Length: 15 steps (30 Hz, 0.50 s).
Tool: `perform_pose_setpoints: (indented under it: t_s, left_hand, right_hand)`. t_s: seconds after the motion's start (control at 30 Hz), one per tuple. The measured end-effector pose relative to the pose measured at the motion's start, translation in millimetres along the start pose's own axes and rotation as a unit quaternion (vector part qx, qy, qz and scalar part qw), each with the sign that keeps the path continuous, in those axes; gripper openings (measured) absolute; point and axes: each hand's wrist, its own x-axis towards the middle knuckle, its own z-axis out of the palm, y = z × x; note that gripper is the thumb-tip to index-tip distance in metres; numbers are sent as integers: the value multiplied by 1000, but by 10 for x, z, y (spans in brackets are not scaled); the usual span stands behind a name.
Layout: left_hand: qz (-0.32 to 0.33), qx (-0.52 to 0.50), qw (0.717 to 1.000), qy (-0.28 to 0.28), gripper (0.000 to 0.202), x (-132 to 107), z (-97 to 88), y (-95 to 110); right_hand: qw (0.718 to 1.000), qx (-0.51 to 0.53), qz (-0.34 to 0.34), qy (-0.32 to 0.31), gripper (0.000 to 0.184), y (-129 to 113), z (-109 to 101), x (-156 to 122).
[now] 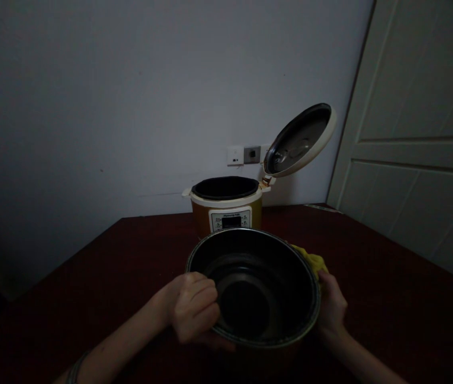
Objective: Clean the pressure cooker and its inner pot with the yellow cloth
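Observation:
A dark, round inner pot (246,306) is tilted toward me near the front of the table, its bare inside showing. My left hand (196,306) grips its left rim, fingers curled over the edge. At the pot's right side my right hand (332,304) holds a yellow cloth (310,260) against the outer wall; part of the cloth and the fingertips are hidden. Behind the pot stands a rice cooker (200,213) with an orange-brown body and a front control panel. Its round lid (302,141) is hinged open to the right.
The dark red table (142,250) meets a pale wall (130,106) behind the cooker. Wall sockets (243,155) sit just above the cooker. On the right stands a panelled door (418,133). The open lid sticks up and out to the right.

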Motion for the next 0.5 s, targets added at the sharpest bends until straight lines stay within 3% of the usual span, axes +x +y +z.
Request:
perform_pose_setpoints:
  t_s: [0.13, 0.3, 0.5]
  left_hand:
    - [-12, -2, 1000, -21, 58, -41, 12, 27]
    - [-6, -15, 1000, -10, 54, -67, 7, 34]
    - [6, -20, 1000, -7, 55, -120, 14, 21]
  right_hand:
    - [999, 15, 32, 14, 22, 99, -44, 3]
    - [999, -1, 7, -42, 25, 125, -129, 34]
    - [995, -7, 30, -95, 29, -10, -197, 65]
